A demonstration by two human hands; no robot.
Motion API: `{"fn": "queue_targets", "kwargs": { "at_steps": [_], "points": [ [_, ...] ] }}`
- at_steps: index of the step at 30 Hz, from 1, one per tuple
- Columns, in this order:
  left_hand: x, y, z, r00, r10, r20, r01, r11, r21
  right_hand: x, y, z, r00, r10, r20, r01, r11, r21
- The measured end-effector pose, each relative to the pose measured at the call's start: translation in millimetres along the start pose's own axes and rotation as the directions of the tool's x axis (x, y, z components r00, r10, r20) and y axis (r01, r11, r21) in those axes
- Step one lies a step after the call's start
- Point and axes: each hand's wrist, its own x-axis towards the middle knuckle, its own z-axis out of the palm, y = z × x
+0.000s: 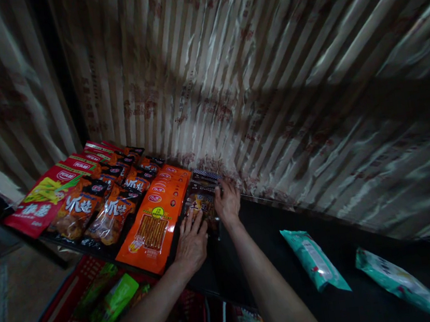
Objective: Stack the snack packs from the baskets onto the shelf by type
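A dark brown snack packet (203,198) lies on the black shelf, with similar packets (206,176) behind it. My left hand (191,241) rests on its lower left part, fingers stretched out and lying flat. At the packet's right edge, my right hand (228,202) has its fingers bent and closed on it. Immediately left is a row of overlapping orange bags of stick snacks (156,225). Some of the dark packet's print is hidden under my fingers.
Further left stand rows of black-and-orange snack bags (110,215) and red bags (43,200). Two teal packets (314,258) (398,279) lie apart on the black shelf (264,238). Below is a red basket (57,311) holding a green packet (115,303). Pleated curtain (205,78) hangs behind.
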Motion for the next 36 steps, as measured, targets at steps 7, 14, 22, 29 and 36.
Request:
{"fn": "queue_targets", "kwargs": {
  "at_steps": [7, 14, 22, 29, 36],
  "points": [
    [-0.1, -0.4, -0.2, 1.000, -0.006, 0.012, 0.006, 1.000, 0.003, 62.0, -2.8, 20.9, 0.862, 0.076, 0.500, 0.041, 0.975, -0.220],
    [-0.2, 0.3, -0.1, 0.998, -0.022, 0.058, 0.021, 1.000, 0.017, 69.0, 18.6, 33.2, 0.835, 0.100, 0.542, -0.017, 0.988, -0.155],
    [1.4, 2.2, -2.3, 0.994, -0.039, 0.106, 0.034, 0.998, 0.045, 68.7, 28.7, 48.4, 0.843, 0.152, 0.517, -0.157, 0.987, -0.035],
    [0.7, 2.8, -2.6, 0.994, -0.039, 0.106, 0.032, 0.997, 0.064, 67.8, 25.0, 50.2, 0.861, 0.165, 0.481, -0.172, 0.985, -0.031],
    [0.4, 5.0, -3.9, 0.988, -0.066, 0.139, 0.057, 0.996, 0.066, 67.7, 19.3, 42.9, 0.887, 0.148, 0.437, -0.118, 0.989, -0.094]
  ]
}}
